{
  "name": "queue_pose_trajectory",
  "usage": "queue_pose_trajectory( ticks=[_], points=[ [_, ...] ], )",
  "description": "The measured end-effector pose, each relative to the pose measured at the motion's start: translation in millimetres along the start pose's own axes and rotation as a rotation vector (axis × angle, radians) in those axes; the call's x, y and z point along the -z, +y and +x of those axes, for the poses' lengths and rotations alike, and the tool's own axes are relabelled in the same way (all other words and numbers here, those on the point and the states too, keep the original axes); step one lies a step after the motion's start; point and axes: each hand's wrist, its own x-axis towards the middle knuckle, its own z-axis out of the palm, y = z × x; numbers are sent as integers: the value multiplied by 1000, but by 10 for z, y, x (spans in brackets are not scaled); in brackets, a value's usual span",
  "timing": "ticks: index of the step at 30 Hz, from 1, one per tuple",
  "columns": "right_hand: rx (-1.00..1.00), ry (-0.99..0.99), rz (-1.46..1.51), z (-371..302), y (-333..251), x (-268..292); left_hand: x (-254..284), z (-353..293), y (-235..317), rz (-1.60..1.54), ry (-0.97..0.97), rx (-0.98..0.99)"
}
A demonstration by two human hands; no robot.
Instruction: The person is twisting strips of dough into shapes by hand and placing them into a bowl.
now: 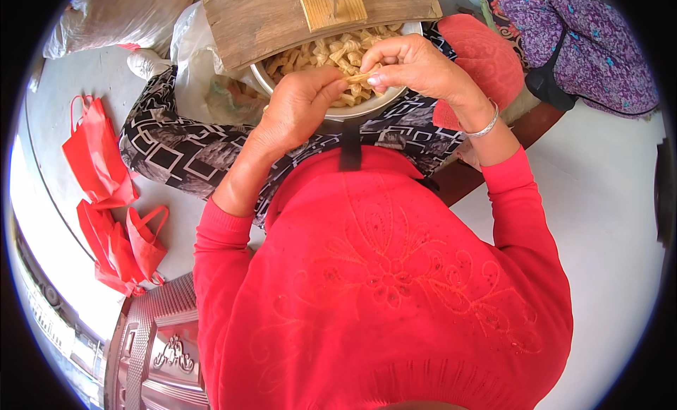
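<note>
My left hand and my right hand meet over a metal bowl resting on my lap. Both pinch one small tan strip of dough between their fingertips. The bowl is filled with several twisted tan dough pieces. A silver bracelet circles my right wrist. My red sweater fills the lower middle of the view.
A wooden board lies across the far side of the bowl. Red bags lie on the pale floor at the left. A person in purple floral cloth sits at upper right. A metal door panel is at lower left.
</note>
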Motion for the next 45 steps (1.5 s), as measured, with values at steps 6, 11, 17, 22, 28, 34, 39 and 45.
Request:
queue_pose_trajectory(
  ticks=[6,11,17,22,28,34,39,45],
  points=[
    [20,197,15,-18,66,59,66,247,-72,-234,-79,134],
    [147,418,54,254,142,164,313,489,-121,-303,53,109],
    [253,605,-23,527,-18,136,397,704,-120,-462,294,93],
    [335,666,-62,630,29,173,425,814,-173,-424,319,67],
    [342,718,-66,728,220,218,385,923,-263,-386,335,48],
    [424,836,-408,780,277,76,305,993,-342,111,486,15],
    [453,853,-575,643,355,161,354,974,-389,424,573,107],
    [707,906,-871,409,117,-270,98,498,-212,-152,424,95]
  ],
)
